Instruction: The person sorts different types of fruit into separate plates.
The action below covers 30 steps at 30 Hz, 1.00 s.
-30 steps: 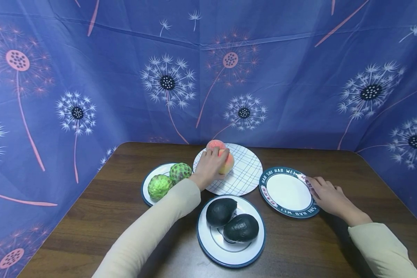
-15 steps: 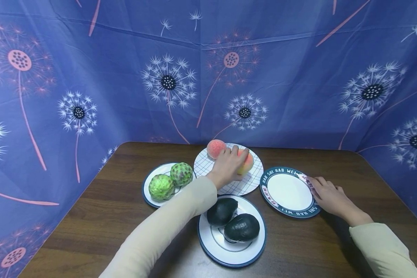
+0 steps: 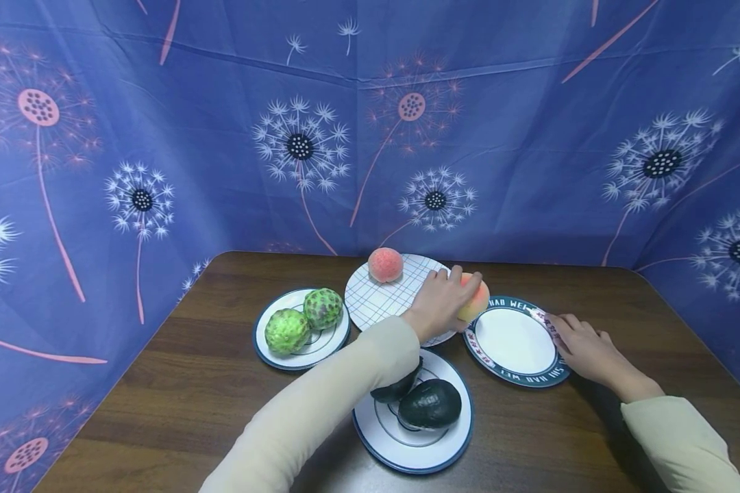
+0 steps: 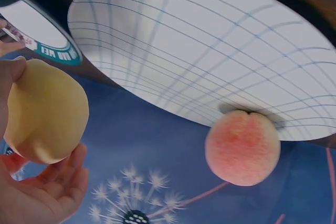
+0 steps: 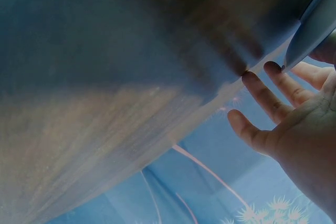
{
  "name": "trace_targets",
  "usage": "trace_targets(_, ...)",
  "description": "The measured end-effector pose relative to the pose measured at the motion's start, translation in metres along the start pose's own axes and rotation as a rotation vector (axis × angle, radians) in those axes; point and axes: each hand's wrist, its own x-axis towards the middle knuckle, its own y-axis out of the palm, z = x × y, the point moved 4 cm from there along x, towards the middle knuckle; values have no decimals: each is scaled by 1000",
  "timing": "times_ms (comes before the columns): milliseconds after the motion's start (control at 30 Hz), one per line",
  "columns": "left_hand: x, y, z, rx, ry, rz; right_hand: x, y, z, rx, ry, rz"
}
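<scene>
wooden table [image 3: 160,400] | on it: green-fruit plate [image 3: 336,334] | gridded plate [image 3: 376,301] | dark-fruit plate [image 3: 407,452] | lettered plate [image 3: 512,340]

Head camera looks forward and down; wrist cameras face hands [image 3: 439,301] [image 3: 595,352].

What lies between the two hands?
The peach the left hand grips, then the green-rimmed plate the right hand touches; the head view shows both.
</scene>
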Motion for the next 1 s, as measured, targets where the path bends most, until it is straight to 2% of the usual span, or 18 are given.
trace_targets(300,10,-5,-22,-7,36,45,0,1,-1,-6,3,3)
trace_targets(533,15,-9,-34,28,70,55,0,1,-1,-12,4,16)
trace_targets(700,19,-12,-41,57,80,55,1,1,-1,-15,12,26)
trace_targets(1000,28,-14,-56,45,74,82,1,-1,-1,-15,12,16)
